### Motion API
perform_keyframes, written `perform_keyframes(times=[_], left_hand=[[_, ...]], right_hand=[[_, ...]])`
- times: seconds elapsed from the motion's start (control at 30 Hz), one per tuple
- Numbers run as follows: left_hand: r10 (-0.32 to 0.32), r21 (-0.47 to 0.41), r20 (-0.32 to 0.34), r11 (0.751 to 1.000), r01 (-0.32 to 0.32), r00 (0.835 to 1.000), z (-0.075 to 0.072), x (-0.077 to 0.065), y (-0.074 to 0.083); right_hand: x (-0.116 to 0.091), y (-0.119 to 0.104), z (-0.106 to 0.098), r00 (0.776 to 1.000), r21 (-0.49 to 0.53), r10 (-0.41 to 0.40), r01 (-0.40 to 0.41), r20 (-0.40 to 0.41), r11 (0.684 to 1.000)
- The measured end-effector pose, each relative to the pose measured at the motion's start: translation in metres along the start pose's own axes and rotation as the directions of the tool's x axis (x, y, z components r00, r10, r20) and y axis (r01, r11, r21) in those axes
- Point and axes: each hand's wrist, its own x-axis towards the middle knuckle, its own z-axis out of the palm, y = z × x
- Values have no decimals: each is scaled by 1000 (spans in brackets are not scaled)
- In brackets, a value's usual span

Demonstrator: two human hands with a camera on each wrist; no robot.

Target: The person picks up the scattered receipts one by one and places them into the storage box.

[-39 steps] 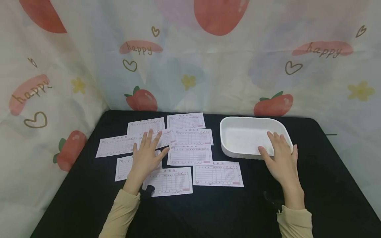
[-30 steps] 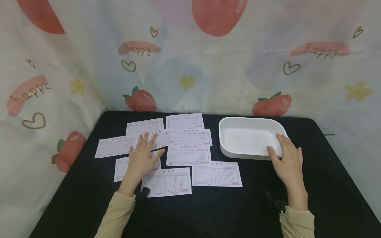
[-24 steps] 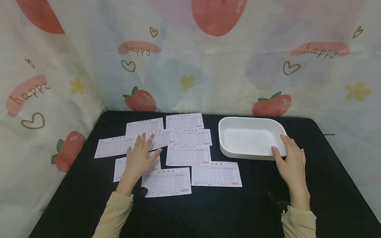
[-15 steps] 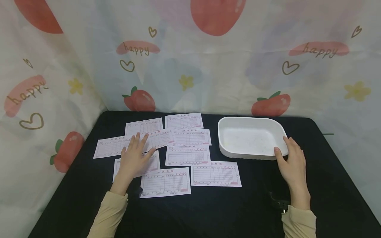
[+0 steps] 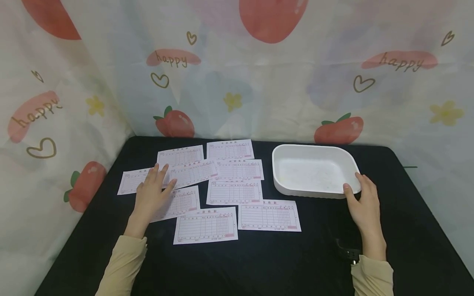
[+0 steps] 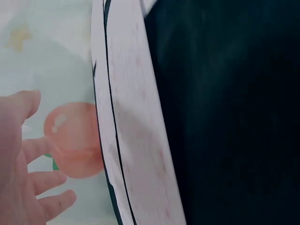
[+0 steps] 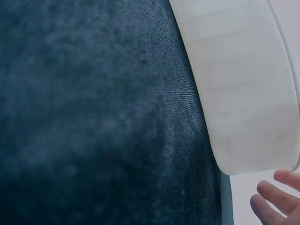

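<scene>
I'd judge the printed paper forms light, limp, best edge-pinched; left hand fingers spread, right hand fingers relaxed at white tray.

Across lower frame: table, backdrop behind it and up the left side. Left of centre, on table: paper slips, spread, some overlapping. Right of centre, near far edge: tub, right of most slips; lower-right slip nearer. At left, over slips: left hand. At tub's near right corner: right hand.
</scene>
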Motion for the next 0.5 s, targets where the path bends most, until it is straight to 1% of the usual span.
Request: perform_keyframes(times=[0.1,0.27,0.5], left_hand=[[-2,-5,-1,1000,2,1000,-2,2,-7],[-8,18,-5,1000,8,1000,-6,7,-18],[-20,21,15,1000,20,1000,-11,12,-32]], right_hand=[[1,0,1,1000,15,10,-10,5,1000],[2,1,2,1000,22,30,-30,4,999],[3,3,4,998,34,54,-55,14,998]])
